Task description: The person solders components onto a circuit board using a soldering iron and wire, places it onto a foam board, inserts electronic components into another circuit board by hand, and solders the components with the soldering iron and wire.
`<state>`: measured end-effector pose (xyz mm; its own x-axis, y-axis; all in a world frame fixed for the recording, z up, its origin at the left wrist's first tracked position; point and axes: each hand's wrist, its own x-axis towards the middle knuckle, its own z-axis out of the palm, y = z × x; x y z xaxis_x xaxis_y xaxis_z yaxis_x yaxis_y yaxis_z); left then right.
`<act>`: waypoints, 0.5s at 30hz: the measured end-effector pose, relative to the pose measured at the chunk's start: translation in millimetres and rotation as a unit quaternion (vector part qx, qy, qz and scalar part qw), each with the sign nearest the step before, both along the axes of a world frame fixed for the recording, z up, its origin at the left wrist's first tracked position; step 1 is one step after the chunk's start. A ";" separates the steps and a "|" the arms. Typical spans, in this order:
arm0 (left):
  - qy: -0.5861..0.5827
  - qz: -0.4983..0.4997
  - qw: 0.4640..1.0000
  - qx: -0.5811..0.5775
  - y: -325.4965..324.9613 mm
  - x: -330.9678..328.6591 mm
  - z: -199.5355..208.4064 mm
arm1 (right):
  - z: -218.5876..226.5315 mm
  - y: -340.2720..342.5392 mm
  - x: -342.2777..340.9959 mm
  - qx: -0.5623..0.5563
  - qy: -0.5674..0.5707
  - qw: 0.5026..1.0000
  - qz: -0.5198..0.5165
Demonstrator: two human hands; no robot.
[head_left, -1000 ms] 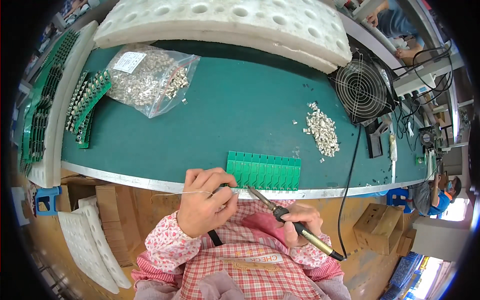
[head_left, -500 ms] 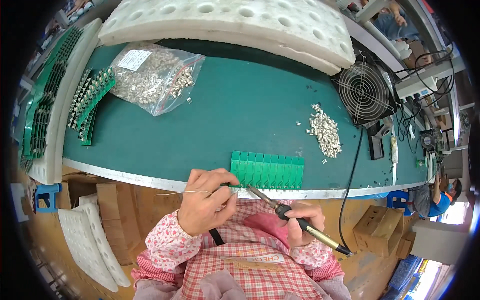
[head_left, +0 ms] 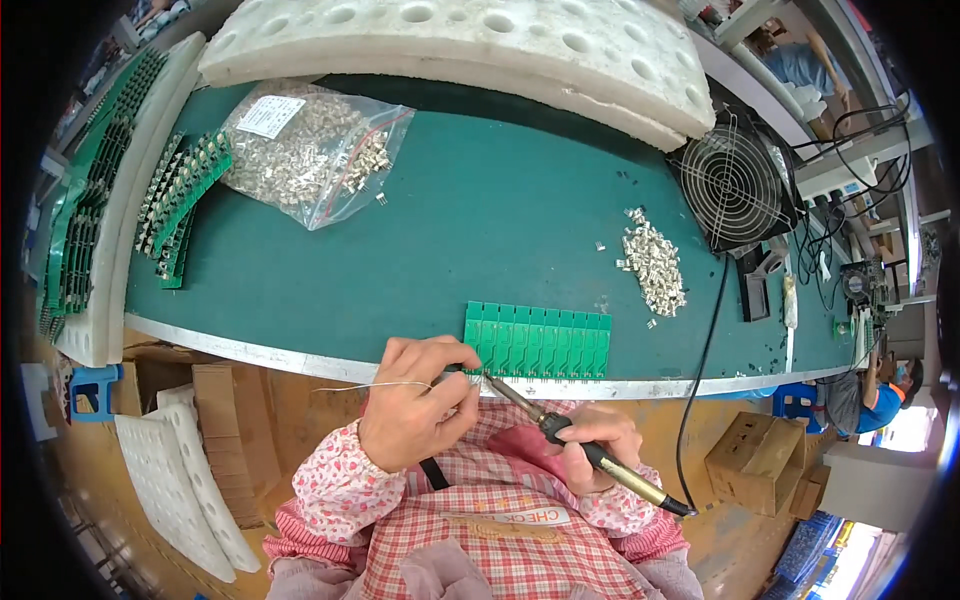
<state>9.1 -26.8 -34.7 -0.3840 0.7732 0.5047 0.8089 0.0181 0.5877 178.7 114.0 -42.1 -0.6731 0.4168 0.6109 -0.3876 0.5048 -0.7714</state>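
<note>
A green circuit board panel lies at the near edge of the table, small metal pins along its front side. My left hand is closed at the panel's left front corner, pinching a thin strand of solder wire that trails out to the left. In my right hand is a soldering iron, gripped around its dark handle. Its tip meets the front edge of the panel close to my left fingertips. Those fingertips partly hide the corner and the wire's working end.
A pile of small white connectors lies right of the panel, before a black fan. A plastic bag of connectors and stacked populated boards occupy the left. White foam spans the back. The iron's cord crosses the table's right side.
The iron's tip has shifted slightly left along the panel's front edge, and my right hand has moved left with it. My left hand stays nearly in place.
</note>
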 end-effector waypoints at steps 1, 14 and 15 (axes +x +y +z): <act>-0.007 -0.002 1.000 0.002 -0.5 -0.3 0.0 | -1.1 0.7 -0.1 0.014 0.011 1.000 0.004; -0.088 -0.011 0.996 -0.032 -11.0 -21.0 17.7 | 19.7 29.9 8.5 0.259 -0.174 0.925 -0.217; -0.087 -0.012 0.996 -0.030 -8.7 -25.1 19.0 | 18.6 31.9 8.0 0.252 -0.195 0.915 -0.246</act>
<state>-15.9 -35.5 -15.7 -0.4419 0.8105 0.3845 0.6962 0.0395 0.7167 186.7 145.9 -23.5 -0.6870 0.4607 0.5620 0.2385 0.8735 -0.4245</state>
